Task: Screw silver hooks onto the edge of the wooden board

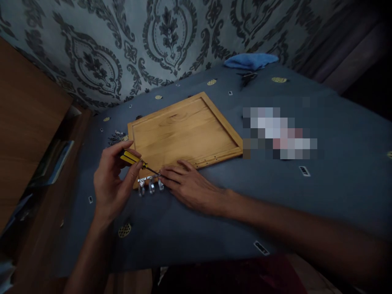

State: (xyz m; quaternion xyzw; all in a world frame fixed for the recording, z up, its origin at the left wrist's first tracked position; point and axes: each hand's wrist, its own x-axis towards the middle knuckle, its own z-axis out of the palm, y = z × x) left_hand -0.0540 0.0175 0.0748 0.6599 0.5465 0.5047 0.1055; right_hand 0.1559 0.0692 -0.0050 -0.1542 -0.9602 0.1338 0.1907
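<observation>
My left hand (113, 179) is closed around the yellow-and-black handle of a screwdriver (131, 157). Its thin shaft slants down to the right, with the tip at a small metal hook (161, 183) on the near edge of a framed wooden board (183, 126). Two more silvery hooks (151, 184) sit beside it along that edge, towards the left corner. My right hand (191, 185) lies over the board's edge with fingers stretched out, fingertips against the hook at the screwdriver tip. Small dark holes (206, 161) show along the edge to the right of this hand.
Several loose metal pieces (116, 137) lie left of the board. A blue cloth (251, 61) and a dark object (247, 77) are at the back of the blue-covered table (214, 232). A blurred-out patch (278, 132) is to the right. Wooden shelving (30, 122) stands at the left.
</observation>
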